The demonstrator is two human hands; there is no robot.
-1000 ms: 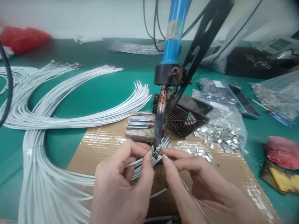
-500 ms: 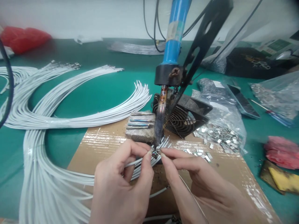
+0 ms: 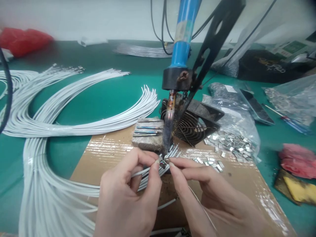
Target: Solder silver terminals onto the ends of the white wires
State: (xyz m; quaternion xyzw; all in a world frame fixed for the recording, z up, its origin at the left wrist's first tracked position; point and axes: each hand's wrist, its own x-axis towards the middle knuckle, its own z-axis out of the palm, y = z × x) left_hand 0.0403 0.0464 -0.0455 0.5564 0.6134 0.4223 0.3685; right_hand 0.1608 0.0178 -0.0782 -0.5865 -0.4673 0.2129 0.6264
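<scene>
My left hand is closed in a pinch on a white cable, its end just under the tip of a blue-handled soldering iron. The iron hangs point down on a black metal bracket. Opposite, my right hand is closed too, thumb and forefinger pinched near the same spot. A thin solder wire runs back from that pinch along the hand. A small metal piece sits between the fingertips, partly hidden by them. More white cable ends lie right behind the fingers.
White cable bundles curve over the left side. Behind the hands stand a block with metal rods and a black fan. Small metal connectors spill on the right, near a red cloth and a yellow sponge. Cardboard lies underneath.
The view has shifted very slightly. Both hands keep their pinch at the iron's tip, and the small metal piece between the fingertips looks slightly turned.
</scene>
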